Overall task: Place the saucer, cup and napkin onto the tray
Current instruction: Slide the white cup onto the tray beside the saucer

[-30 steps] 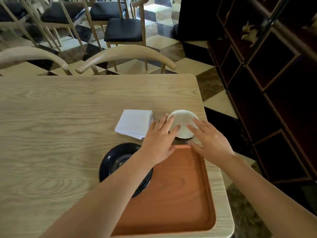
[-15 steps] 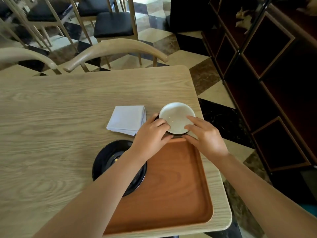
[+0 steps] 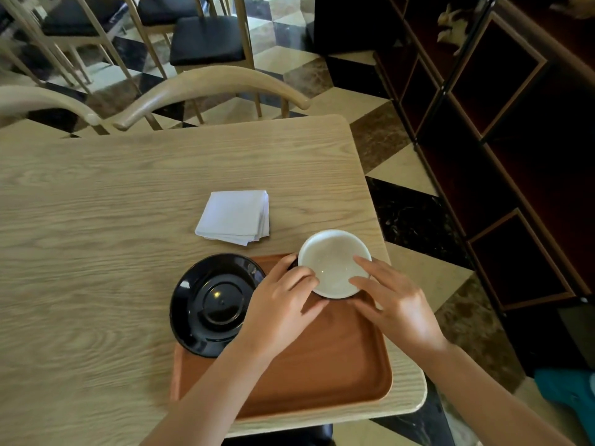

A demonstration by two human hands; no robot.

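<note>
The cup (image 3: 331,260), white inside and dark outside, hangs over the far right corner of the brown wooden tray (image 3: 322,365). My left hand (image 3: 283,307) grips its left side and my right hand (image 3: 392,304) its right side. A black saucer (image 3: 212,304) lies across the tray's left rim, partly on the tray and partly on the table. A folded white napkin (image 3: 235,217) rests on the table beyond the tray.
The light wooden table (image 3: 112,236) ends close to the tray on the right and near sides. Two curved chair backs (image 3: 206,88) stand at the far edge. A dark shelf unit (image 3: 502,156) lines the right.
Both hands closed on the cup and brought it toward me, from the table beyond the tray to over the tray's far corner. The view also shifted.
</note>
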